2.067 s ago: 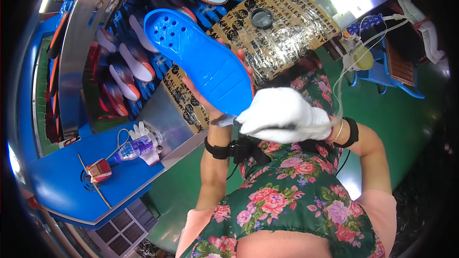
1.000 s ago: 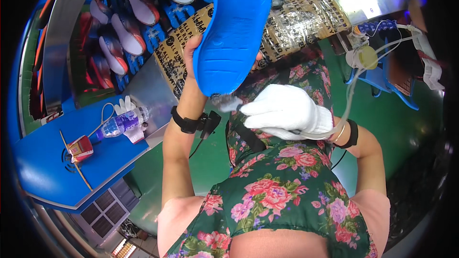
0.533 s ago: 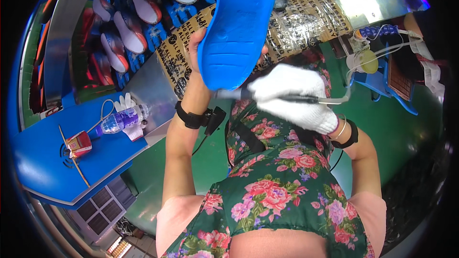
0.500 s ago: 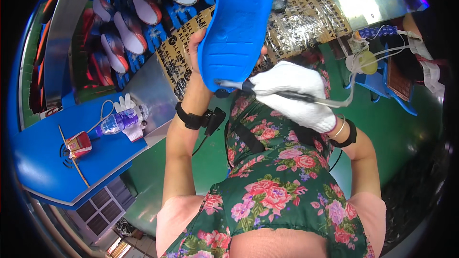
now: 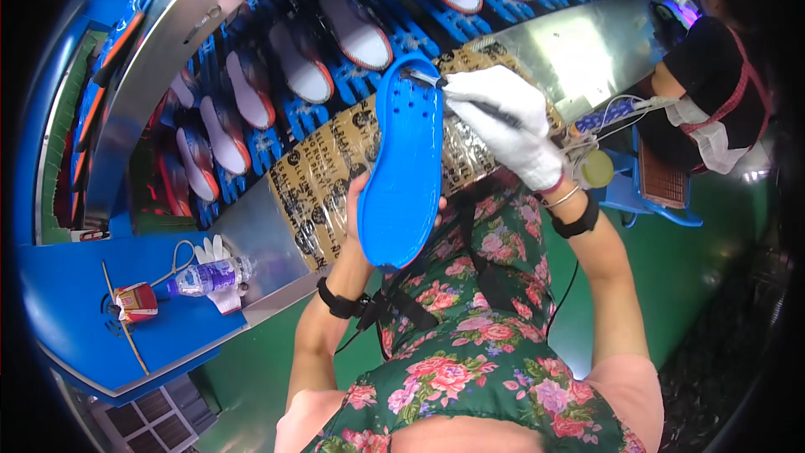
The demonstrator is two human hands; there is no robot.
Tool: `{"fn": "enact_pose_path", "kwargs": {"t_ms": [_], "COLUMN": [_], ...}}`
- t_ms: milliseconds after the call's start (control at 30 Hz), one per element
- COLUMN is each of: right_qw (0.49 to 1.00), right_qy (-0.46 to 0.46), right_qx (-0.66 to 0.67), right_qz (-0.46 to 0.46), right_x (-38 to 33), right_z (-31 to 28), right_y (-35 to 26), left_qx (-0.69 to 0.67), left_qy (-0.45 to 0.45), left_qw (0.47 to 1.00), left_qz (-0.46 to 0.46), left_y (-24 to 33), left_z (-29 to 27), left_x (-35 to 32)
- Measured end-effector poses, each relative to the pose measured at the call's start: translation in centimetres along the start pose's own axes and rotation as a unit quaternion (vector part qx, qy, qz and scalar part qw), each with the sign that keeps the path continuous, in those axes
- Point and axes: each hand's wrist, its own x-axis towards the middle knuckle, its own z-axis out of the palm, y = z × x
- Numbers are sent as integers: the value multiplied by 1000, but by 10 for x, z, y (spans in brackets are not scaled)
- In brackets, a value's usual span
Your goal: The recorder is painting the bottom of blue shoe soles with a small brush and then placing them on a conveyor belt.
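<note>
My bare left hand point(image 5: 354, 216) grips a blue shoe sole point(image 5: 402, 172) from beneath, and the sole covers part of its fingers. The sole is raised with its long side running away from me; small holes dot its far end. In a white knit glove, my right hand point(image 5: 507, 122) is closed round the dark handle of a brush point(image 5: 433, 79). The brush's tip touches the sole's far end, just beyond the holes. Under the sole lies a work ledge wrapped in printed brown tape point(image 5: 323, 176).
Beyond the ledge, a conveyor rack holds several shoe uppers point(image 5: 302, 63) on blue holders. A bottle point(image 5: 210, 275), a glove point(image 5: 220, 295) and a small red box point(image 5: 136, 302) sit on the blue table point(image 5: 71, 285) at left. At right, a co-worker point(image 5: 713, 75) is near a blue stool point(image 5: 662, 193).
The brush has travelled from the sole's near end to its far end. In the picture, the sole now sits lower and is seen whole, and the view takes in more of the rack.
</note>
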Motion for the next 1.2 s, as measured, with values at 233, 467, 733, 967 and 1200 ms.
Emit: {"fn": "enact_pose_path", "kwargs": {"t_ms": [233, 467, 733, 967, 1200], "right_qw": [977, 799, 766, 800, 749], "right_qy": [-148, -27, 93, -20, -4], "right_qx": [153, 410, 449, 399, 437], "right_qz": [28, 440, 451, 448, 498], "right_x": [-56, -40, -49, -56, -77], "right_z": [26, -26, -13, 31, 19], "right_y": [-80, -80, -52, -45, -30], "left_qx": [27, 158, 255, -48, 318], "left_qy": [48, -64, -313, -199, -31], "left_qw": [995, 972, 887, 900, 792], "left_qz": [80, 162, 224, 384, 521], "left_y": [22, 40, 128, 265, 214], "left_z": [-14, 58, 229, 268, 245], "left_x": [-14, -46, -29, 21, 74]}}
